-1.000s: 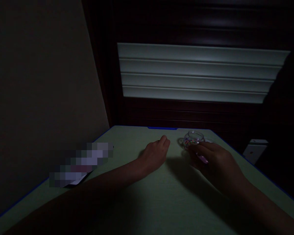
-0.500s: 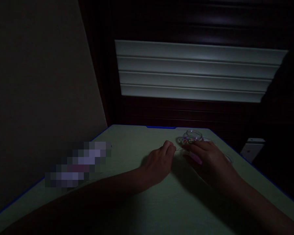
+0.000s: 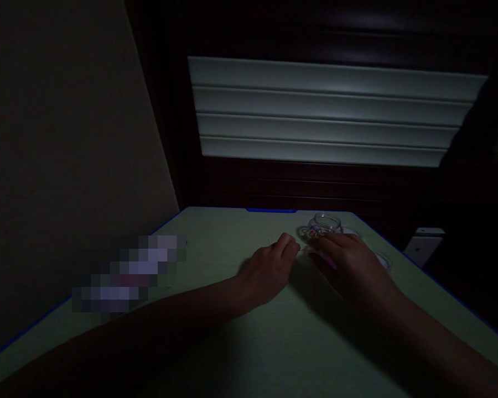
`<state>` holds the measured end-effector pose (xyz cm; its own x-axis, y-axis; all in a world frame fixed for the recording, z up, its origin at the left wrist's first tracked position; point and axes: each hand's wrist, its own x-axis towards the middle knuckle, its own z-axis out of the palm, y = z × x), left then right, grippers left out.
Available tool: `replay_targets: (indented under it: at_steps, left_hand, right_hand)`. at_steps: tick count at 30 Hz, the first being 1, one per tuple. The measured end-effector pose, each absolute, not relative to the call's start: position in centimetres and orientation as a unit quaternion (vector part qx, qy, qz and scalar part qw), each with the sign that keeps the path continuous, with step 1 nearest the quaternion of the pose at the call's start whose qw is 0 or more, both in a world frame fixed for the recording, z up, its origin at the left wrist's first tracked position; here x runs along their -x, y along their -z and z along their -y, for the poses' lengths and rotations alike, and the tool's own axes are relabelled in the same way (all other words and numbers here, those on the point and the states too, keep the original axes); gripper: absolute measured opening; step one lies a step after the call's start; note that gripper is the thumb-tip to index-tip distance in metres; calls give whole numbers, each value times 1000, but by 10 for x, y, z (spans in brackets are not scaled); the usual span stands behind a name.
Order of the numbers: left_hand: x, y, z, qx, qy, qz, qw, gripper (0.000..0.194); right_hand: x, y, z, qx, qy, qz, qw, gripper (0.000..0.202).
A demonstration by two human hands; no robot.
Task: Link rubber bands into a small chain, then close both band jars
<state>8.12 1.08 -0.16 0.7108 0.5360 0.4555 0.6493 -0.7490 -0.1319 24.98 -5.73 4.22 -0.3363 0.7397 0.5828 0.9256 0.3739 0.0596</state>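
Note:
My left hand [image 3: 274, 265] is closed in a pinch over the middle of the table. A thin string [image 3: 302, 249] runs from its fingertips toward my right hand [image 3: 352, 265]. The right fingers are bent, with the thumb below them; what their tips hold is hidden in shadow. Something pink [image 3: 328, 261] shows in the gap between thumb and fingers, too dark to name. Just beyond the right fingers stands a clear round jar [image 3: 326, 223] without a lid on it, with small colourful pieces like beads inside.
The pale table [image 3: 265, 342] has a blue edge. A blurred-out whitish and pink object [image 3: 141, 271] lies at the left. Clear round items [image 3: 384, 261] lie right of my right hand. A white box [image 3: 424, 246] stands beyond the right edge. A dark panel with pale slats [image 3: 323, 110] rises behind.
The whole view has shifted slightly. My right fingers have moved a little and cover more of the pink thing. My left hand keeps its pinch on the string.

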Motion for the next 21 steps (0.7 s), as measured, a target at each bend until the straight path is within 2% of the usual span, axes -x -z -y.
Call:
replay_targets:
  at_steps: [4, 9, 21]
  left_hand:
    - [-81, 1, -12, 920, 190, 314, 137, 21]
    - [-81, 2, -11, 920, 186, 316, 139, 20]
    - [-81, 0, -11, 926, 185, 311, 109, 18]
  right_hand:
    - [-253, -42, 57, 533, 183, 785, 255, 22]
    - [-252, -42, 57, 532, 198, 793, 223, 12]
    - [-254, -44, 56, 544, 206, 791, 188, 12]
